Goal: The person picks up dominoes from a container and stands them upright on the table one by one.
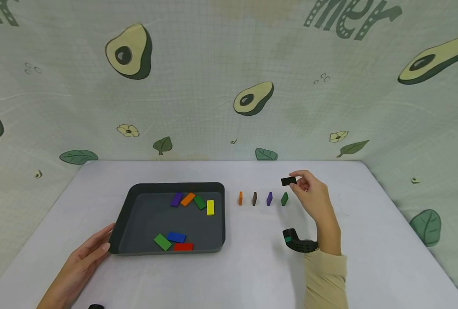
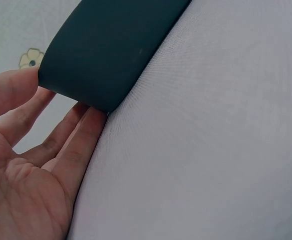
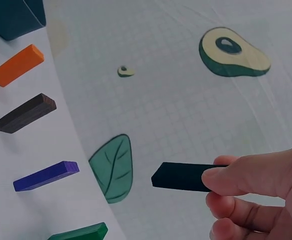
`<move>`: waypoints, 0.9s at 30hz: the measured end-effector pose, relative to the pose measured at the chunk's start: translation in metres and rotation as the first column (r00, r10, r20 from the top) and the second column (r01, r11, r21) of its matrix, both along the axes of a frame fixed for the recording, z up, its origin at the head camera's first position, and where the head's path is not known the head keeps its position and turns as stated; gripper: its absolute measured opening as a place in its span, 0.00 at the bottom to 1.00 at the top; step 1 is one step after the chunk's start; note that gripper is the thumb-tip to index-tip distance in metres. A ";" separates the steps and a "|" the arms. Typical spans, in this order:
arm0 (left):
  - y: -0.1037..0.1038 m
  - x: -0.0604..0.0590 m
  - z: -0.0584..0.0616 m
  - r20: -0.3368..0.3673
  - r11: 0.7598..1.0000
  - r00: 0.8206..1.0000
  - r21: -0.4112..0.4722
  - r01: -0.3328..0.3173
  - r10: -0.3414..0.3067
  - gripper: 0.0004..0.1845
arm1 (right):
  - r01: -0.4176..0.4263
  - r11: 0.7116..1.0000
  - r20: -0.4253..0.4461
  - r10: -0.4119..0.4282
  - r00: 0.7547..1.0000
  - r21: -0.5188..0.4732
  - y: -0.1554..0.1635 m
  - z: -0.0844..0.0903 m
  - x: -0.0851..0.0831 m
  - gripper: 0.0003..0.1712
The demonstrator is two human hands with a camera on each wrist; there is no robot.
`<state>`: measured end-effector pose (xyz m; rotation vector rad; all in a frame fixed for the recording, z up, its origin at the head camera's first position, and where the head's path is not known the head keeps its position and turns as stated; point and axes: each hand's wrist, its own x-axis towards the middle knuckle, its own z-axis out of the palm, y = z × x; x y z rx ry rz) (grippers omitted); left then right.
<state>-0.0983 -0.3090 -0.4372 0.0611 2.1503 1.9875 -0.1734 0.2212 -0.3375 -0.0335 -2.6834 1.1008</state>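
Observation:
My right hand [image 1: 309, 191] pinches a black domino-like block [image 1: 289, 181] by one end, between thumb and fingers, raised above the table. In the right wrist view the block [image 3: 183, 176] points left from the fingertips. Standing on edge in a row nearby are an orange block [image 1: 241, 198], a dark brown block [image 1: 254, 198], a purple block [image 1: 269, 198] and a green block [image 1: 284, 199]. At the near left corner of a dark grey tray [image 1: 217, 219], my left hand [image 1: 83, 259] holds the tray, thumb at the rim and fingers along the outer wall below.
Inside the tray lie several coloured blocks, among them a yellow block [image 1: 210, 207], a blue block [image 1: 176, 237] and a red block [image 1: 183, 246]. Under everything is a white table [image 1: 252, 274]. An avocado-print cloth [image 1: 198, 86] hangs behind it.

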 end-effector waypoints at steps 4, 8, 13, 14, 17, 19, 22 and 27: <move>-0.001 -0.001 -0.001 0.004 1.000 1.000 -0.005 -0.003 0.003 0.28 | 0.043 0.999 0.031 -0.043 0.999 0.002 0.001 -0.001 0.000 0.14; -0.001 -0.001 -0.002 0.017 1.000 1.000 -0.011 -0.009 0.009 0.28 | 0.089 0.996 0.073 -0.089 0.993 0.008 0.002 -0.001 0.000 0.15; 0.000 0.000 -0.001 0.002 1.000 1.000 -0.014 -0.004 0.004 0.28 | 0.128 0.992 0.097 -0.129 0.987 0.019 0.005 -0.003 -0.001 0.15; 0.000 0.000 -0.001 -0.001 1.000 1.000 -0.014 -0.003 0.003 0.28 | 0.131 0.991 0.103 -0.133 0.986 0.022 0.005 -0.003 -0.001 0.15; 0.000 0.000 -0.001 -0.006 1.000 1.000 -0.013 -0.004 0.004 0.28 | 0.136 0.990 0.128 -0.139 0.982 0.033 0.007 -0.005 -0.001 0.15; 0.001 0.000 -0.001 -0.006 1.000 1.000 -0.012 -0.003 0.003 0.28 | 0.137 0.990 0.150 -0.141 0.979 0.037 0.009 -0.005 -0.001 0.16; 0.001 -0.001 0.000 -0.010 1.000 1.000 -0.010 0.000 0.000 0.28 | 0.134 0.990 0.185 -0.140 0.973 0.045 0.011 -0.006 -0.001 0.16; 0.001 0.000 0.000 -0.011 1.000 1.000 0.000 0.004 -0.004 0.28 | 0.127 0.990 0.238 -0.138 0.961 0.060 0.014 -0.007 -0.001 0.17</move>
